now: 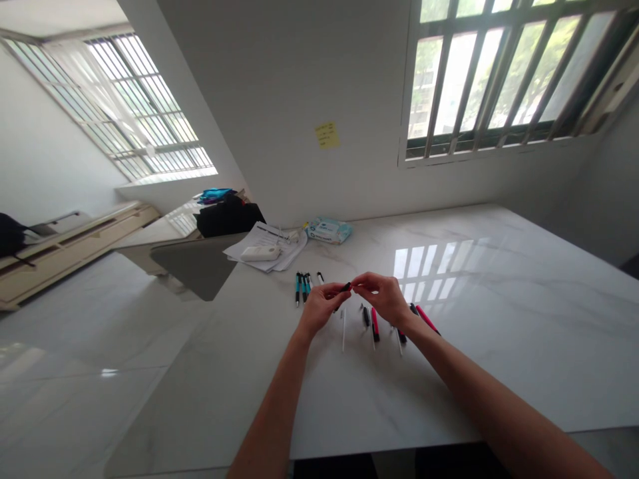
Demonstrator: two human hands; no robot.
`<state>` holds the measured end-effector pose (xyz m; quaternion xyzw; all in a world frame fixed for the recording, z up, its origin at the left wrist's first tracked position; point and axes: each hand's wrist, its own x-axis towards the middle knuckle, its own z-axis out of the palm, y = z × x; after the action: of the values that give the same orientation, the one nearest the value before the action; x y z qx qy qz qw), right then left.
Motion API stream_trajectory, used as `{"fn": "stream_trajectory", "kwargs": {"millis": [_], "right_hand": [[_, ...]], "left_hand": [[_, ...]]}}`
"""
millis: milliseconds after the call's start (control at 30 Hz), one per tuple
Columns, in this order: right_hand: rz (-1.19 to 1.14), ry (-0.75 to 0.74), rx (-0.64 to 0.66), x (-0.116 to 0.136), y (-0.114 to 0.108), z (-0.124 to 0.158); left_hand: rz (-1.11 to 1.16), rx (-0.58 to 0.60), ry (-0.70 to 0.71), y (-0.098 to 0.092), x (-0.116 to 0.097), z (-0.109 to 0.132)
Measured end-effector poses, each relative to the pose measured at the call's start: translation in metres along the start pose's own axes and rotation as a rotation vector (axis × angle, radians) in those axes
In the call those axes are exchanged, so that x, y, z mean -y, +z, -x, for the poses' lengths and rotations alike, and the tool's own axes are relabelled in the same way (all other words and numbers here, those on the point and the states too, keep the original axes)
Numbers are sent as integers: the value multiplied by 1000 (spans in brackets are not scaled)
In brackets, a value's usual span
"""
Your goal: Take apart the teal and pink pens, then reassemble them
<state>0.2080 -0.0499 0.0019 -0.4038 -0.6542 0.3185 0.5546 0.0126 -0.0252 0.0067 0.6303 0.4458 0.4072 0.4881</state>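
My left hand point(318, 309) pinches a black pen part point(345, 287) between thumb and fingers. Right beside it, the fingertips of my right hand point(383, 296) are pressed together at the part's end; what they grip is too small to make out. On the table below lie thin white refills point(343, 332), a red pen barrel point(375, 322) and a short black pen piece point(366, 317). Another red barrel point(426, 319) lies partly behind my right forearm. Left of my hands, several blue-and-black pens point(298, 289) lie side by side, near a white pen point(320, 277).
The marble-patterned table point(524, 359) reaches back to the wall. Papers point(264, 233) with a white device point(260, 253) on them lie at the back left, next to a wipes pack point(329, 230). A yellow sticky note point(327, 134) hangs on the wall.
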Motion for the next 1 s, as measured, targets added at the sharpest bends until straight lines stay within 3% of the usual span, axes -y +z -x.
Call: {"fn": "stream_trajectory", "kwargs": {"millis": [133,300,433,600,867,1000], "right_hand": [[186,-100,55,3,-5,0],[520,-350,479,8,1,5],[631,-432,631,7,19,13],[667,-487,660,6,29,15],[641,-511,596,8,17,11],[657,-504,673,3,23,15]], "left_hand": [[123,-153,4,-5,-3,-2],[300,-306,-4,-11,-2,-4],[320,-328,-12,-11,1,-5],[292,-314,34,-9,5,-7],[300,-357,53,-12,5,-8],[294,-359,53,-12,6,-8]]}}
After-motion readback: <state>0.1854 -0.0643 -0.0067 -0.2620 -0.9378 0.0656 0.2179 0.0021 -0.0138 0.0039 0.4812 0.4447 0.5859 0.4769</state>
